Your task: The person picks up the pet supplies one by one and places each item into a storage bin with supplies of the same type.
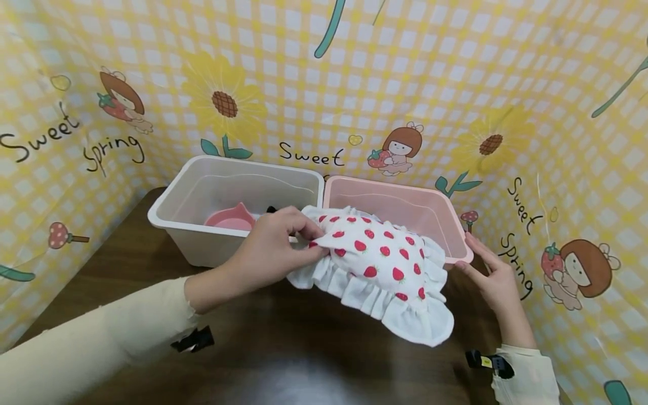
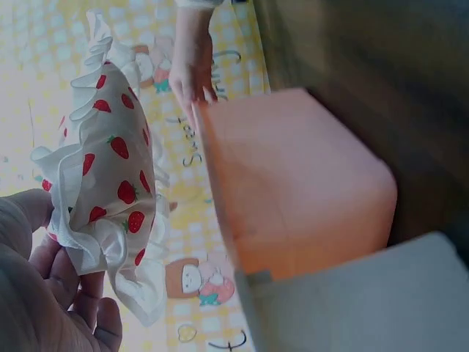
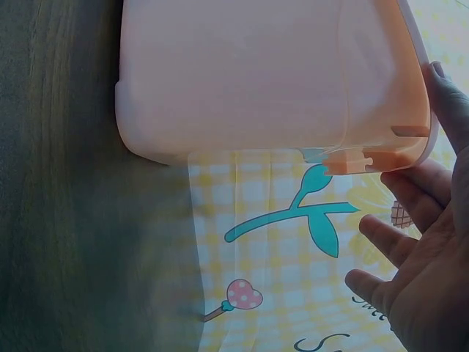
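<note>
My left hand [image 1: 275,242] pinches one end of a small white pillow [image 1: 385,250] printed with red strawberries and edged with ruffles. The pillow is held above the front of the pink bin [image 1: 344,181], overlapping its near rim in the head view. In the left wrist view the pillow [image 2: 121,154] hangs from thumb and fingers, beside the bin's opening. At the bin's near right corner, my right hand [image 1: 498,281] holds the rim between thumb and index finger; its other fingers spread loosely outside the wall, as the right wrist view shows.
A white bin [image 1: 174,216] stands directly left of the pink one. Inside it lie a pink dish-like object [image 1: 230,217] and something black, partly hidden by my left hand. Both bins stand on a dark wooden table [image 1: 283,349], with a yellow checked cloth [image 1: 314,101] behind and at the sides.
</note>
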Demonstrator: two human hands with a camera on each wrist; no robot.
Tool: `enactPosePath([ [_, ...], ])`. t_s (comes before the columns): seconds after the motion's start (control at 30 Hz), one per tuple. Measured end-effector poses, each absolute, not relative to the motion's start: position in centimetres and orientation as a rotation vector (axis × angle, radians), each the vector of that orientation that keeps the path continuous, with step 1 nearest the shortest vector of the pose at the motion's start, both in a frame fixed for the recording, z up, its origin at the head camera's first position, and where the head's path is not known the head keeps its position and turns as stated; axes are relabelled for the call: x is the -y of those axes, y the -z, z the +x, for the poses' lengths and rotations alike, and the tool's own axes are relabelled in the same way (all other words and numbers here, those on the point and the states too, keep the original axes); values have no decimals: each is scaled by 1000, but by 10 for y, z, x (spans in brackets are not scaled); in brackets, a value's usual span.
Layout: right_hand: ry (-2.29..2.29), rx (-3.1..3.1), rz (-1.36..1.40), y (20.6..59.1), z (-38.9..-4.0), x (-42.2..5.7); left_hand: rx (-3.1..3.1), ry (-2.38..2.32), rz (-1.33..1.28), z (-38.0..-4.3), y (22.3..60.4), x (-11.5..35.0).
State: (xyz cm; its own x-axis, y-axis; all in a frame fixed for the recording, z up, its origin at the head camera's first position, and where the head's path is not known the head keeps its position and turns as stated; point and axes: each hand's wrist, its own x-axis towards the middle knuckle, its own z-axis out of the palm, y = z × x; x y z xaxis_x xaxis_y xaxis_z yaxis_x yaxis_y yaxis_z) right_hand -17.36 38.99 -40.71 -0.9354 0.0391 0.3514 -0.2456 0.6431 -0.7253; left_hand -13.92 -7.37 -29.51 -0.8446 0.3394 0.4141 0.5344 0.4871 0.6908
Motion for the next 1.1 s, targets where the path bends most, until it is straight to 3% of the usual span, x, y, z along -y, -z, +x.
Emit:
enactPosePath([
  [0.8,-1198,2519,152,411,-176,-393,2555,1333,-681,-235,266,23],
  [1.1,-1206,2518,156,409,-176,-393,2671,1134,-747,-266,259,-4],
])
